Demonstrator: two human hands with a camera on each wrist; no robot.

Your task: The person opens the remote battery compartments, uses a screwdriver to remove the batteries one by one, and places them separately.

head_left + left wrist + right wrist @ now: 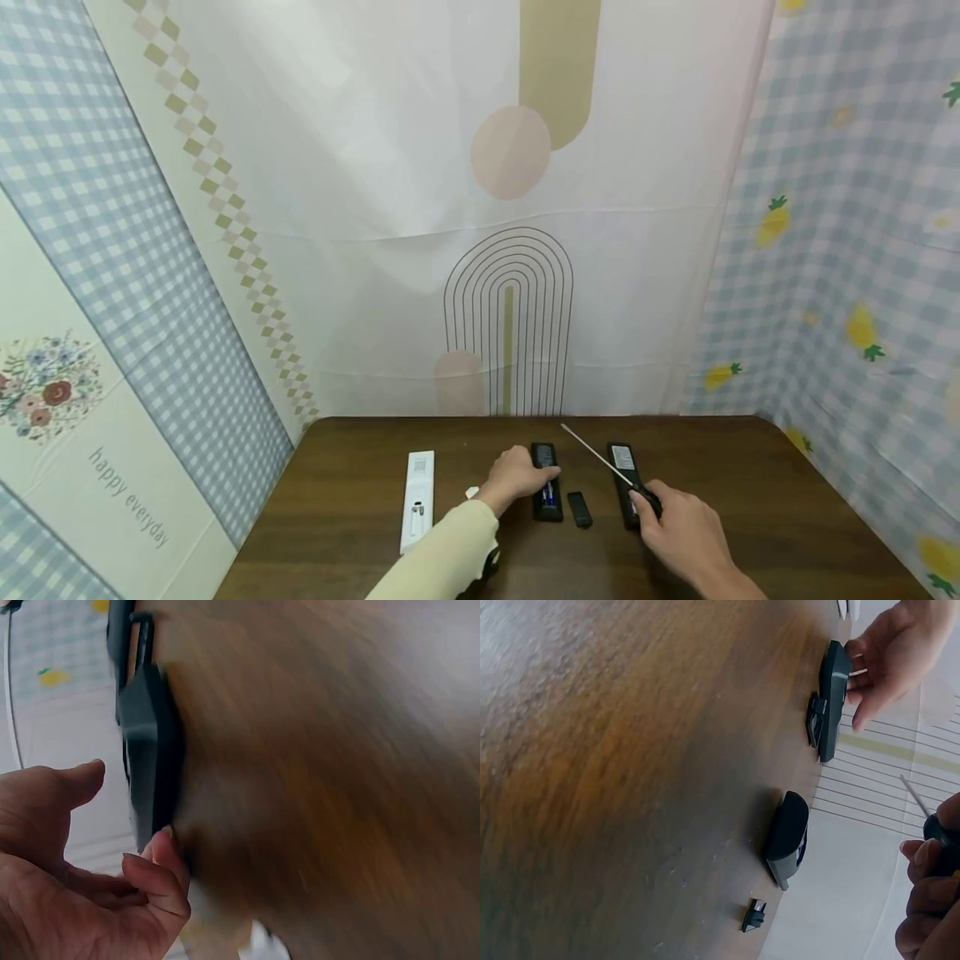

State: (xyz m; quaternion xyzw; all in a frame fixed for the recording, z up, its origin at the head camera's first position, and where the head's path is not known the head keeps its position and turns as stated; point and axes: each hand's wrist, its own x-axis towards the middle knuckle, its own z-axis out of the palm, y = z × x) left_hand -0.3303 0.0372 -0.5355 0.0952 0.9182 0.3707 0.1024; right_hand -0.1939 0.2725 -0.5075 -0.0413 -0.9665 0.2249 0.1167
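A black remote control lies face down at the middle of the table, its battery compartment uncovered and blue batteries showing. My left hand is at its left side; in the left wrist view the fingertips are right at the remote's edge and the thumb stands apart. In my right hand I grip a screwdriver by its dark handle, the thin shaft pointing up and left. It passes over a second black remote control, partly hidden by that hand. Between the remotes lies a small black battery cover.
A white remote control lies at the left with its battery compartment uncovered. A small white piece is beside the left wrist. Near the second black remote sits a small black part. Patterned cloths hang behind the brown table and on both sides.
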